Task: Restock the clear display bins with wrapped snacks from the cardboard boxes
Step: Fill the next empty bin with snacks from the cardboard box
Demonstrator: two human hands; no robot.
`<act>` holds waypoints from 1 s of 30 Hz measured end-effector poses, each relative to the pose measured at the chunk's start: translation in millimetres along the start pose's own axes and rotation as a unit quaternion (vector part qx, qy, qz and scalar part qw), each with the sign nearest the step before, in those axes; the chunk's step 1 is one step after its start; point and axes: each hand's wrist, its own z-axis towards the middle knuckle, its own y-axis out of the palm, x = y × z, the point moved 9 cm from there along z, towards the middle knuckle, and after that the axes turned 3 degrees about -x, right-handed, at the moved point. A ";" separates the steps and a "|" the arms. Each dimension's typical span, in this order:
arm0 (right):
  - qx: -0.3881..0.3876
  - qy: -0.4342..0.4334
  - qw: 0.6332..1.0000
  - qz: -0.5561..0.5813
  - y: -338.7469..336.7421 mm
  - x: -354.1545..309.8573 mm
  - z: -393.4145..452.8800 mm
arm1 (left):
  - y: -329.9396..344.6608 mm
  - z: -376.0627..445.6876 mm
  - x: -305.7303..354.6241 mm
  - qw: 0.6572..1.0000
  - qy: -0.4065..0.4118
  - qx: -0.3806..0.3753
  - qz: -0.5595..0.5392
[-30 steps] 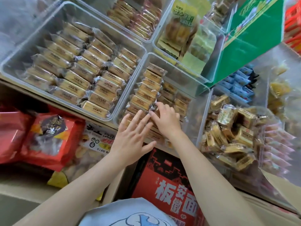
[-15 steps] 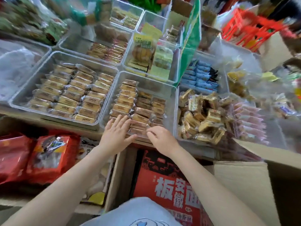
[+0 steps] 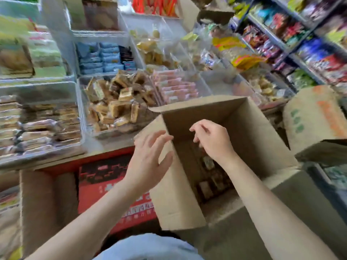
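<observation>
An open cardboard box [image 3: 259, 139] stands in front of me with wrapped snacks [image 3: 208, 177] lying deep at its bottom. My left hand [image 3: 150, 160] hovers at the box's left wall, fingers spread and empty. Over the box opening hangs my right hand [image 3: 212, 139], fingers loosely curled downward and holding nothing. The clear display bin [image 3: 78, 113] with rows of brown wrapped snacks [image 3: 43, 124] sits at the left on the counter, partly blurred.
A bin of jumbled tan snacks [image 3: 116, 104] stands just behind the box's left flap. Pink packets [image 3: 176, 89], blue packets [image 3: 101, 57] and other bins lie beyond. A red carton [image 3: 105, 181] sits below the counter, another cardboard box [image 3: 317, 117] at right, and shelves [image 3: 300, 38] behind.
Both hands have left the bin of brown snacks and swung right to the open cardboard box. The view has turned right with them.
</observation>
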 end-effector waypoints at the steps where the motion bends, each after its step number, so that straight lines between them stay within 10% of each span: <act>1: 0.004 0.024 1.000 -0.004 -13.3 21.3 4.9 | 9.8 10.1 13.7 1.000 -0.002 -0.001 0.013; 11: -0.061 0.319 0.937 -0.128 -41.8 267.1 102.2 | 95.8 120.3 53.5 0.956 -0.050 -0.021 0.288; 24: -0.203 0.249 0.828 -0.459 46.8 375.2 135.2 | 114.3 134.6 20.5 0.927 -0.088 -0.035 0.362; 30: -0.264 0.259 0.899 -0.233 50.6 356.8 141.4 | 114.3 136.9 22.0 0.933 -0.088 -0.037 0.348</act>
